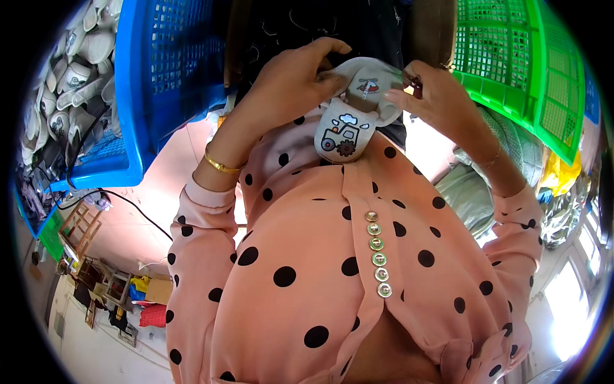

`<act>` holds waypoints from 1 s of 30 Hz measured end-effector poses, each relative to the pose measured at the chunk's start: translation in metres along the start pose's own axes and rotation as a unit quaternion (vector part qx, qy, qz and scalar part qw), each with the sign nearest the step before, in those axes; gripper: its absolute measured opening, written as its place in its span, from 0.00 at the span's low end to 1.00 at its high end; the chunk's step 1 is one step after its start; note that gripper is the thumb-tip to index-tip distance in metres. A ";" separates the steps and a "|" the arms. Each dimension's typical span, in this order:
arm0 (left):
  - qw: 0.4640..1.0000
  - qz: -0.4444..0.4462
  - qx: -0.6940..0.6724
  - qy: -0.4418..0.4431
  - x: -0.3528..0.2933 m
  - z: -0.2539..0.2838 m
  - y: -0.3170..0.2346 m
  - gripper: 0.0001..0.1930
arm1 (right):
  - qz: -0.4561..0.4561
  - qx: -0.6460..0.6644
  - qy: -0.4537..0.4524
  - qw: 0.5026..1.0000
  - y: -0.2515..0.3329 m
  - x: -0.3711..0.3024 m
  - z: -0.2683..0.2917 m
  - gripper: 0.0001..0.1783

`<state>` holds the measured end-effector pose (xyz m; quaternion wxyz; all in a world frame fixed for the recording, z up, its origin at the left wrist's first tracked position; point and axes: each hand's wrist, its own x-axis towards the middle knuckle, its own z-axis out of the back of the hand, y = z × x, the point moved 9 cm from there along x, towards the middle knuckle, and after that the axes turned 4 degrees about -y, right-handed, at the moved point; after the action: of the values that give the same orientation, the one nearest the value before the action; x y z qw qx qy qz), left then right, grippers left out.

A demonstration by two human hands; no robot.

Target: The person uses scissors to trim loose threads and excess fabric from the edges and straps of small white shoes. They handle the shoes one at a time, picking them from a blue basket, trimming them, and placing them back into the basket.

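Observation:
Above my lap, a pale grey fabric slipper piece (345,136) hangs between my hands, its rounded toe printed with a tractor or train and a cloud. Behind it, a second pale section (373,82) carries a small red picture; I cannot tell whether the two are joined. My left hand (291,82) grips the left edge, thumb on the cloth and index finger bent over the top. On the other side my right hand (441,96) pinches the right edge. A small dark red object (417,87) shows among its fingers, its kind unclear.
At the left stands a blue plastic basket (132,157), with a heap of similar pale slipper pieces (77,73) beyond it. A green plastic basket (540,121) is at the right, above greyish bags (470,198). Dark cloth (288,29) with loose threads lies ahead. A black cable (137,208) runs at the left.

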<state>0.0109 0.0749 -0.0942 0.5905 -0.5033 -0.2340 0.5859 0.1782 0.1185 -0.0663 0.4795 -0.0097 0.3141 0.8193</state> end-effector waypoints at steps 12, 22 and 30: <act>0.988 -0.052 0.000 -0.143 -0.009 0.011 -0.015 0.17 | -0.161 0.252 -0.077 0.951 -0.034 -0.012 -0.024 0.20; 0.911 -0.273 0.307 -0.018 -0.010 -0.043 -0.048 0.19 | -0.112 0.213 -0.118 0.963 -0.028 -0.018 -0.030 0.16; 0.928 -0.230 0.290 0.041 0.009 -0.056 -0.038 0.17 | -0.116 0.288 -0.128 0.942 -0.031 -0.023 -0.050 0.13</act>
<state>0.0786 0.0731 -0.0854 0.8383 -0.2661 -0.1390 0.4551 0.2015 0.0852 -0.1146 0.5896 0.1973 0.4694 0.6269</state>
